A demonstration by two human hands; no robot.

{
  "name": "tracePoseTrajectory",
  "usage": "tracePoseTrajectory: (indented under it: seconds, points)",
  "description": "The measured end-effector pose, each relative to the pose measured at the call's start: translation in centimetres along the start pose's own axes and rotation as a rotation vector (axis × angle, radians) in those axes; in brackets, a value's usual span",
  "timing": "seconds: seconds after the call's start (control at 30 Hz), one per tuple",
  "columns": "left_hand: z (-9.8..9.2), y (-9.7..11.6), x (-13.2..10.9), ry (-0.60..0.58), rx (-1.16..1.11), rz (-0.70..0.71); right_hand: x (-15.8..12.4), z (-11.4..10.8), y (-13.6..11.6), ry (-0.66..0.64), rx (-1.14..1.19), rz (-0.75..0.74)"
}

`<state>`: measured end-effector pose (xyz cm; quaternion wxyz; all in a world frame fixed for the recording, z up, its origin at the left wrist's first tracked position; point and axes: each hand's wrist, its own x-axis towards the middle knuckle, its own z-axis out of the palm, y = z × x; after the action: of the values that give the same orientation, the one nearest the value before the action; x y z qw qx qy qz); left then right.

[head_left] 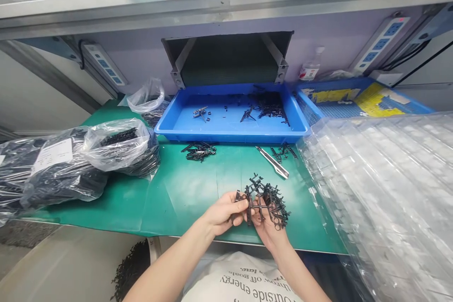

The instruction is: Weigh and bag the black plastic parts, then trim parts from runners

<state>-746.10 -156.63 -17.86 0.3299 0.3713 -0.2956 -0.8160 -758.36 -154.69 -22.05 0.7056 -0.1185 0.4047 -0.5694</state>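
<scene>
Pinching a black plastic sprue [264, 199] at its near edge, the left hand [224, 212] is nearly closed; the right hand [269, 232] cups it from below, half open; the sprue sits between them, above the green mat [177, 210].

Left hand [224, 212], right hand [269, 231] hold black plastic sprue [265, 198].

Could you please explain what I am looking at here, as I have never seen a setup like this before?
This is no machine: it is a single view from a camera worn on a person's head, looking down at their own bare hands. The left hand pinches, and the right hand cradles, a tangled cluster of black moulded plastic pieces. Below them lies a green mat. Farther off are a blue tray holding more small black pieces, a flat metal tool and plastic bags of black parts. Clear plastic blister trays are piled on the right.
</scene>
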Motion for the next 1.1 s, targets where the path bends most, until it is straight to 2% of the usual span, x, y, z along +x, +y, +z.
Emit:
tracePoseTrajectory:
  seconds: [0.1,0.17,0.27,0.33,0.43,0.53,0.63,0.7,0.77,0.83,0.97,1.1]
  points:
    - [0.2,-0.9,0.2,0.068,-0.157,0.011,0.1,0.2,0.0,0.066,0.089,0.063]
    - [0.4,-1.1,0.1,0.182,-0.214,0.045,0.1,0.3,0.0,0.108,0.118,0.042]
    - [0.4,-0.9,-0.3,0.380,-0.235,0.164,0.0,0.5,0.1,0.238,0.150,0.007]
    - [0.1,-0.7,-0.7,0.434,-0.255,0.223,0.0,0.7,0.2,0.308,0.161,-0.034]
    - [-0.1,-1.1,-1.3,0.384,-0.281,0.187,-0.1,0.7,0.3,0.324,0.143,-0.104]
    - [0.1,-2.1,-2.1,0.292,-0.268,0.052,0.0,0.5,0.6,0.319,0.076,-0.145]
    - [0.7,-3.1,-2.8,0.150,-0.221,-0.071,-0.2,0.3,0.8,0.341,-0.051,-0.213]
    - [0.9,-3.3,-2.9,0.093,-0.204,-0.096,-0.4,0.2,0.8,0.343,-0.204,-0.248]
    - [1.0,-3.2,-2.7,0.117,-0.230,-0.082,-0.6,0.0,0.8,0.340,-0.384,-0.256]
    - [1.0,-2.9,-2.4,0.204,-0.286,-0.057,-0.7,-0.1,0.8,0.337,-0.471,-0.278]
    - [0.9,-2.0,-1.6,0.382,-0.424,-0.034,-0.4,-0.7,1.1,0.236,-0.370,-0.315]
    - [0.5,-1.0,-1.1,0.402,-0.595,-0.122,-0.2,-1.8,1.4,0.168,-0.551,-0.264]
